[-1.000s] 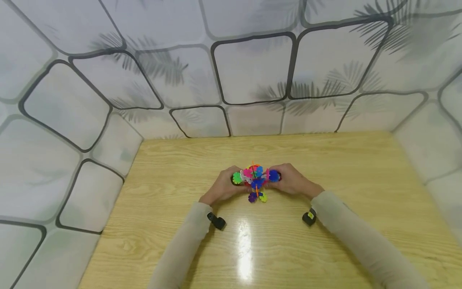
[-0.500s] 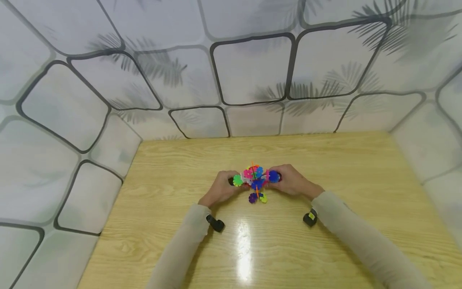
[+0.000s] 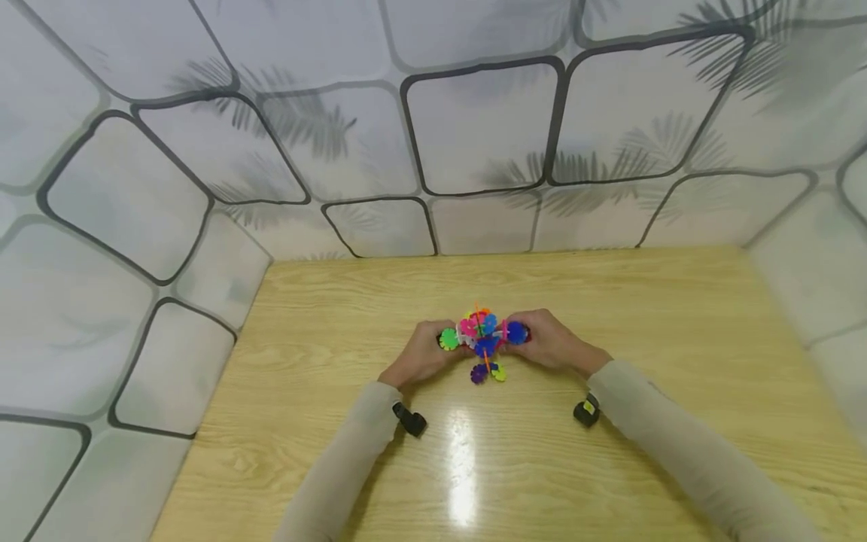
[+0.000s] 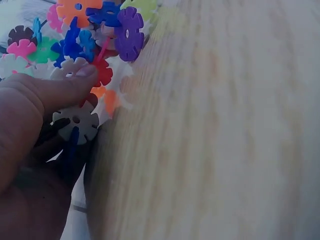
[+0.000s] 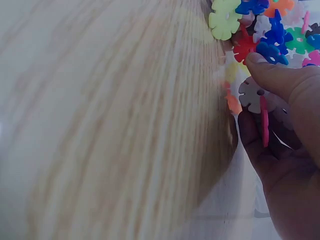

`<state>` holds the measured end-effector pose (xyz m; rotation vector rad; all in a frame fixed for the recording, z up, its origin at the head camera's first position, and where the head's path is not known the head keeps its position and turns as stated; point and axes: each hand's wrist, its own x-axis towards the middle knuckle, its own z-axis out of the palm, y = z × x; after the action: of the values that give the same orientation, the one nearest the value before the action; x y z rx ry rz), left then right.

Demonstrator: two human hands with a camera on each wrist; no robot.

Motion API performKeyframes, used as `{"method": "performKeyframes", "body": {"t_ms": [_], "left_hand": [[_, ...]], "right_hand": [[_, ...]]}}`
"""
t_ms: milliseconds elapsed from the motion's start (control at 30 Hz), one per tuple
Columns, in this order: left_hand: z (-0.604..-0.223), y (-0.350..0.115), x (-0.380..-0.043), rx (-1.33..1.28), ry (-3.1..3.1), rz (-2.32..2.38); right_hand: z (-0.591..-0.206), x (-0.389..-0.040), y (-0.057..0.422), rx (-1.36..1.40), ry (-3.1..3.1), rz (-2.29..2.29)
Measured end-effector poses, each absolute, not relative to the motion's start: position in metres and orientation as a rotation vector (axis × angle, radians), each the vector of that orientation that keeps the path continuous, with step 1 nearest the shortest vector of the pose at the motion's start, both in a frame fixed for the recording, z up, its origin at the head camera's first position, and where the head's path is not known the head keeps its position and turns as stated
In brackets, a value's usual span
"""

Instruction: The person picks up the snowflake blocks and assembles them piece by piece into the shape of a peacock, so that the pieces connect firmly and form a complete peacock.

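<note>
A small model built of interlocking plastic snowflake discs (image 3: 486, 345) is between the two hands, low over the table. Its discs are notched and many-coloured: blue, pink, orange, green and more. My left hand (image 3: 425, 352) holds its left side, beside a green disc (image 3: 448, 339). In the left wrist view the thumb presses a white disc (image 4: 67, 67), with a grey disc (image 4: 76, 125) below it. On the other side my right hand (image 3: 547, 339) grips next to a dark blue disc (image 3: 517, 332). A purple disc (image 4: 129, 34) and a yellow-green disc (image 5: 225, 19) stick out toward the person.
The wooden table (image 3: 339, 301) has a glossy top that mirrors the discs. Behind it and at both sides stand patterned walls (image 3: 481, 128). Each wrist wears a black camera, the left camera (image 3: 410, 419) and the right camera (image 3: 586, 411) hanging inward.
The left hand's fingers have shifted slightly toward the person at the green disc. The model and right hand stay nearly in place; the whole head view has shifted slightly.
</note>
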<state>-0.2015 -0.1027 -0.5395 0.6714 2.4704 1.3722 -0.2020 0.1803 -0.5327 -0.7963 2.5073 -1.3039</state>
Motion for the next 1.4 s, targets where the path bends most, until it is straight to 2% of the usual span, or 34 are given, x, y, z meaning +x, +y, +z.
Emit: {"method": "performKeyframes", "body": {"t_ms": [1400], "left_hand": [[-0.5386, -0.0932, -0.2064, 0.627, 2.362, 1.431]], "right_hand": [[-0.5297, -0.2022, 0.176, -0.924, 2.525, -1.204]]}}
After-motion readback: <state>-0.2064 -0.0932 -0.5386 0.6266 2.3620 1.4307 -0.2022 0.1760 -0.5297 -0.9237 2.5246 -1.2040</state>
